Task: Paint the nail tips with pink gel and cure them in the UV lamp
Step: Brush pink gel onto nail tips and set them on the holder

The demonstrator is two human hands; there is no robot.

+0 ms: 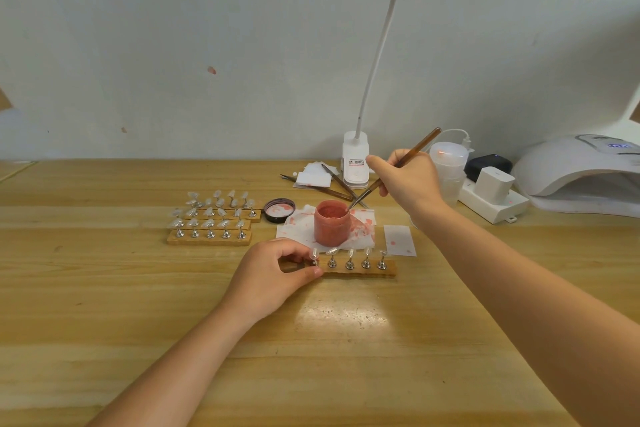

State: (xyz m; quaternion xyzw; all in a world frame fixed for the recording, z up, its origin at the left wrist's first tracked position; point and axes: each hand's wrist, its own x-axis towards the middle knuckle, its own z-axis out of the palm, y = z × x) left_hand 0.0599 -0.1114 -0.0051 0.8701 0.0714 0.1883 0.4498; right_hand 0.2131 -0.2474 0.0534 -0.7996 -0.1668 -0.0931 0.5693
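Observation:
An open jar of pink gel (331, 224) stands mid-table on a stained white paper (363, 232). My right hand (407, 177) grips a thin brown brush (394, 166), whose tip dips into the jar's mouth. In front of the jar lies a wooden strip (367, 269) carrying several clear nail tips on metal stands. My left hand (273, 272) pinches the strip's left end, thumb in front and fingers behind. The white UV lamp (581, 170) sits at the far right, its opening facing me.
Three more wooden strips with clear nail tips (213, 218) lie to the left. The jar's black lid (279, 210) rests beside them. Tweezers (337, 184), white pads, a desk lamp base (355, 163), a clear bottle (448, 166) and a power strip (493, 199) crowd the back.

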